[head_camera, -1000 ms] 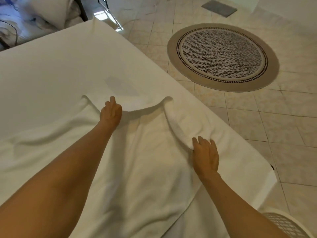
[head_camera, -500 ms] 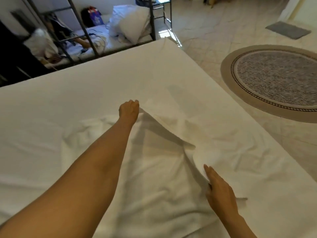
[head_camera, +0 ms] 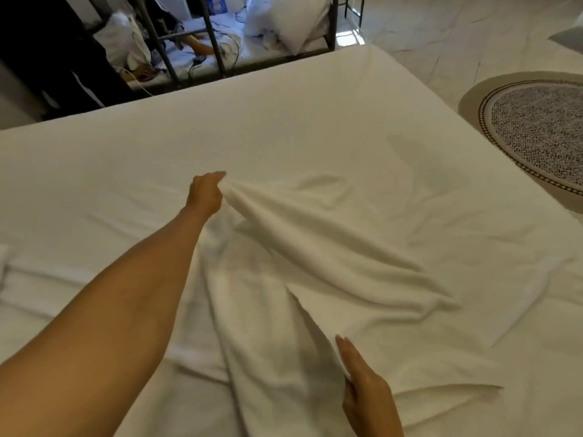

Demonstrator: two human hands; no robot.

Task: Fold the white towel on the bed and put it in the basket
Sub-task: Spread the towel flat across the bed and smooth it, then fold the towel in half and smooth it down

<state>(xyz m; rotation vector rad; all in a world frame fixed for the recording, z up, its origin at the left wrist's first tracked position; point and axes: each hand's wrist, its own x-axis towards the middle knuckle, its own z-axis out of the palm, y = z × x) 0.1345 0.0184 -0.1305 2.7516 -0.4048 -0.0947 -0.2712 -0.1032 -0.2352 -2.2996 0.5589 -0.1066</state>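
towel: white towel [head_camera: 315,279] rumpled on bed [head_camera: 284,121], mid-sheet
left hand: left hand [head_camera: 205,193] pinches towel's far corner, lifted off bed
right hand: right hand [head_camera: 366,389] fingers straight, touching towel's near edge
rug: round rug [head_camera: 533,130] on floor, right of bed

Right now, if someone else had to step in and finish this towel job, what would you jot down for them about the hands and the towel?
Left hand: pinches a bunched far edge of the white towel, lifted slightly off the bed.
Right hand: fingers straight, along the towel's near fold edge.
Towel: rumpled, spread on the bed, not yet neatly folded.
Basket: not in view.
Left to do: finish folding, then put the towel in the basket.
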